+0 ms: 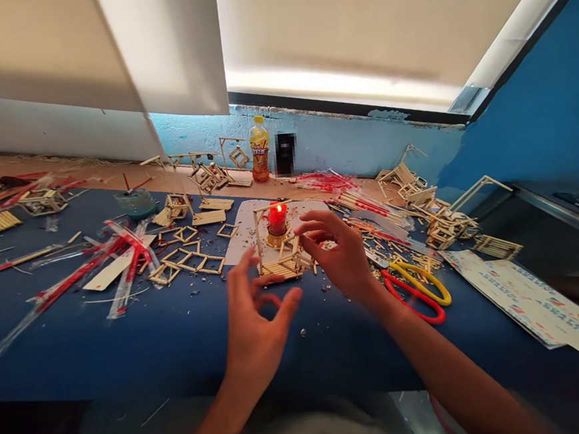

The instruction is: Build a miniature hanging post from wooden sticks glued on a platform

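A small wooden stick model (pixel 279 268) stands in front of me, with a slatted base, a tall post and a small frame on top. The thumb and forefinger of my right hand (pixel 339 250) come together at a short stick of that frame, from the right. My left hand (pixel 251 310) is at the near left of the base, fingers spread and curved, with nothing held; I cannot tell whether a fingertip touches the base. Just behind the model burns a red candle (pixel 278 216) in a gold holder (pixel 277 238), on a pale board (pixel 240 231).
Scissors (pixel 418 287) with red and yellow handles lie right of my right hand. Stick frames (pixel 187 258) and red plastic wrappers (pixel 131 246) are spread left. Several stick models (pixel 445 221) and printed sheets (pixel 521 296) are right. A drink bottle (pixel 260 152) stands behind.
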`<state>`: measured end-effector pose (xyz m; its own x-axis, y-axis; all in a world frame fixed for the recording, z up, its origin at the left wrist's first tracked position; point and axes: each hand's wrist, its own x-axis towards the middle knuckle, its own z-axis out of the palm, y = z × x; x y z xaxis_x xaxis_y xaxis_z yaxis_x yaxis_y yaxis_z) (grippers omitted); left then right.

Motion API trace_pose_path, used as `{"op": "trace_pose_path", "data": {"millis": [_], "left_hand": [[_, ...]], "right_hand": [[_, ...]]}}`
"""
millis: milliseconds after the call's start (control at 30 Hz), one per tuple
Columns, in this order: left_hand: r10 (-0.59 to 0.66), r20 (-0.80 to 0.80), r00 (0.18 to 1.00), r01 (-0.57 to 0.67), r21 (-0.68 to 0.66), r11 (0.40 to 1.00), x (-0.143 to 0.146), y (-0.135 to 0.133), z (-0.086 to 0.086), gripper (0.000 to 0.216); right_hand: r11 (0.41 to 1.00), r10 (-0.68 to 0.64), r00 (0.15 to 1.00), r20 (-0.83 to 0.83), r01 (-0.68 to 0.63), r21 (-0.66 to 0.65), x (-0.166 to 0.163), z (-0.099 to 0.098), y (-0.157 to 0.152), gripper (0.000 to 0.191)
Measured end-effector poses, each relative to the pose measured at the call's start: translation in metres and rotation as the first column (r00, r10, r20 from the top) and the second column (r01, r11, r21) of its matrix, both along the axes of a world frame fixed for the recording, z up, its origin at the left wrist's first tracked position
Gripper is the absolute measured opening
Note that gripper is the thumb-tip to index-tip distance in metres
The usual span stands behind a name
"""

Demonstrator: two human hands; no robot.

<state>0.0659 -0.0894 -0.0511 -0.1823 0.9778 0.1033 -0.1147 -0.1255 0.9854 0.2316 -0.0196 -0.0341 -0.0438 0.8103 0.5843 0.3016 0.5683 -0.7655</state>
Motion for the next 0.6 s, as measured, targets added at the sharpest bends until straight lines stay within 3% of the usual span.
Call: {"op": "trace_pose_path", "data": {"millis": [33, 100, 233, 367, 600], "left_hand": [[0.117, -0.165, 0.979, -0.105, 0.081, 0.991, -0.009, 0.005, 0.003, 0.076], [0.246, -0.401, 0.883, -0.161, 0.234, 0.959, -0.028, 0.021, 0.01, 0.063], [0.008, -0.574, 0.819, 0.087, 0.138, 0.987, -0.056, 0.064, 0.019, 0.042], [-0.257, -0.675, 0.691, 0.33, -0.022, 0.944, -0.066, 0.087, 0.013, 0.029], [-0.356, -0.74, 0.571, 0.453, -0.078, 0.888, -0.066, 0.095, 0.008, 0.031]], "right_hand": [[1.0, 0.002, 1.0, 0.009, -0.002, 0.001, 0.0, 0.0, 0.003, 0.026], [1.0, 0.011, 1.0, 0.025, -0.012, 0.009, -0.001, -0.001, 0.008, 0.024], [0.999, 0.03, 0.999, 0.024, -0.031, 0.039, 0.0, -0.005, 0.013, 0.025], [0.998, 0.025, 1.0, 0.015, -0.026, 0.064, 0.003, -0.012, 0.016, 0.031], [0.994, 0.003, 0.999, 0.035, -0.007, 0.113, 0.009, -0.016, 0.014, 0.028]]}}
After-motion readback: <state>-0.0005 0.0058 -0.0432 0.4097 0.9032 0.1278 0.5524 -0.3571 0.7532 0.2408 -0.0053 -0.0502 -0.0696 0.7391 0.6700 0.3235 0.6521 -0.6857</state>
